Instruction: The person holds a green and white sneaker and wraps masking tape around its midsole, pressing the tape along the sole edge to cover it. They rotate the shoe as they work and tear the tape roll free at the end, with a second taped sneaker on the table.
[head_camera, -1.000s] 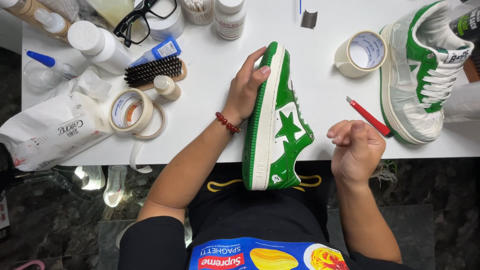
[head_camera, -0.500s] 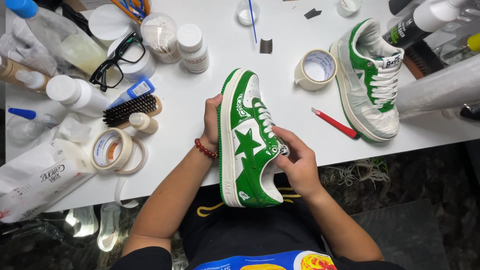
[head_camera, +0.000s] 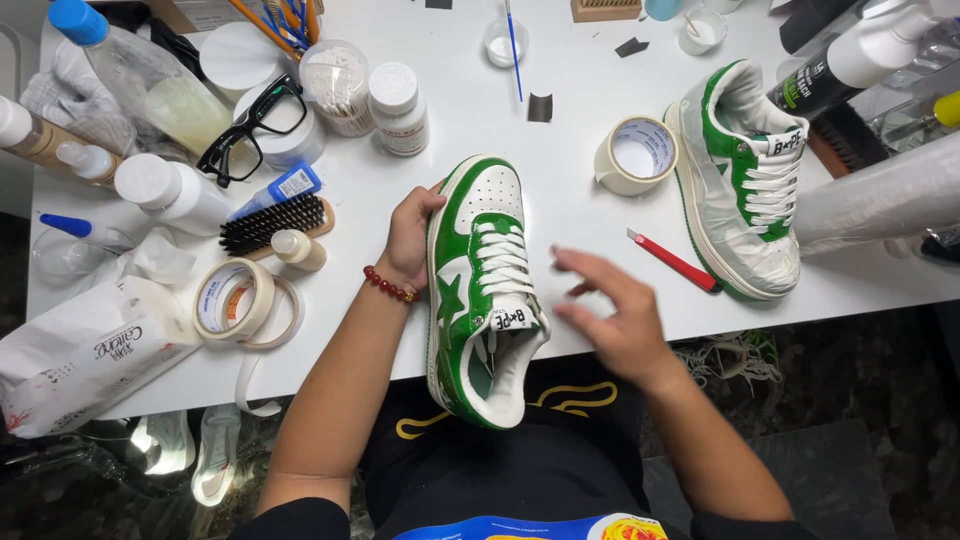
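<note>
while left hand (head_camera: 408, 240) grips, sneaker (head_camera: 482, 285) points away.

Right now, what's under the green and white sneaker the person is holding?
The sneaker lies half on the white table, its heel hanging past the edge over the person's dark lap. The left hand grips its side. Whatever lies directly beneath its sole is covered.

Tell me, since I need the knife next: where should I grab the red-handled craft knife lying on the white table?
Take the red-handled craft knife by its long red handle, from above, fingers across its narrow width. It lies flat and diagonal, and the blade tip points up-left, toward the roll of masking tape.
</note>
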